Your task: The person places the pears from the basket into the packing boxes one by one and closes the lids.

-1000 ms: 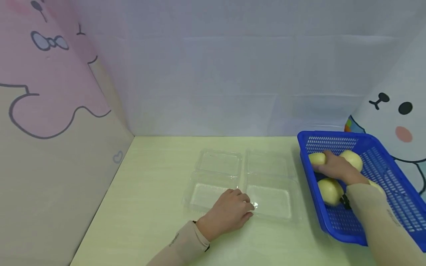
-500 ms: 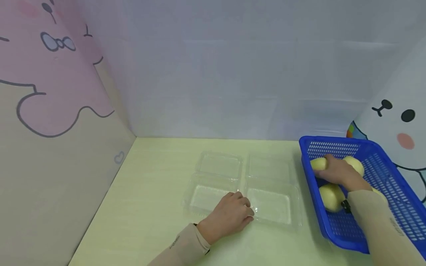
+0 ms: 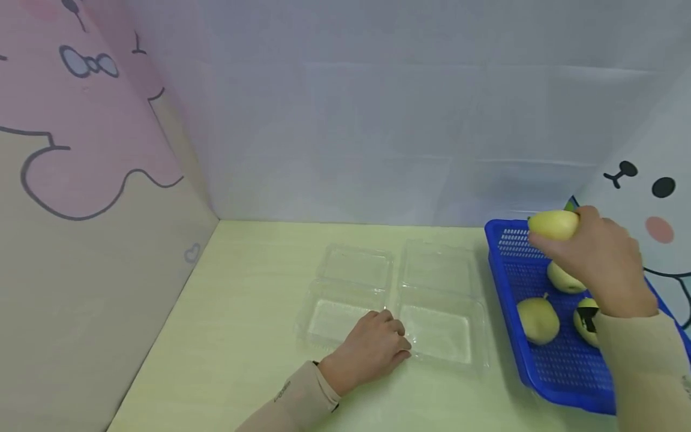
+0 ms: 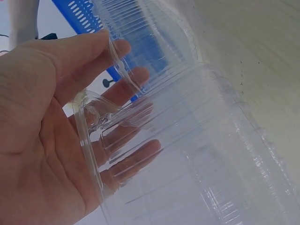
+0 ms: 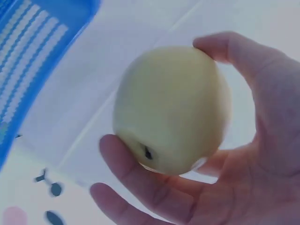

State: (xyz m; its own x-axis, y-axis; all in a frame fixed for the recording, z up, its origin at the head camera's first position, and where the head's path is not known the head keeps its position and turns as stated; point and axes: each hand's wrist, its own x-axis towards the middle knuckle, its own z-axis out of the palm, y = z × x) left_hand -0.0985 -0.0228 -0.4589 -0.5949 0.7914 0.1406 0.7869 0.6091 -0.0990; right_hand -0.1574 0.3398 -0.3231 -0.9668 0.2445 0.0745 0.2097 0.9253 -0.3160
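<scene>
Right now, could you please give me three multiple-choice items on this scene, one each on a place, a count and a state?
1. Where is the blue perforated plastic basket?
A. at the table's right side
B. at its left side
C. on the clear trays

2. How many pale yellow pears lie in the basket?
A. one
B. three
C. six

3. What is the right hand doing?
A. resting flat
B. holding a pale yellow pear above the basket
C. pressing a tray

Key:
1 A, it sits right of the clear plastic clamshell trays.
2 B, the head view shows three inside.
3 B, its fingers curl round the fruit, while the left hand rests on the trays.
</scene>
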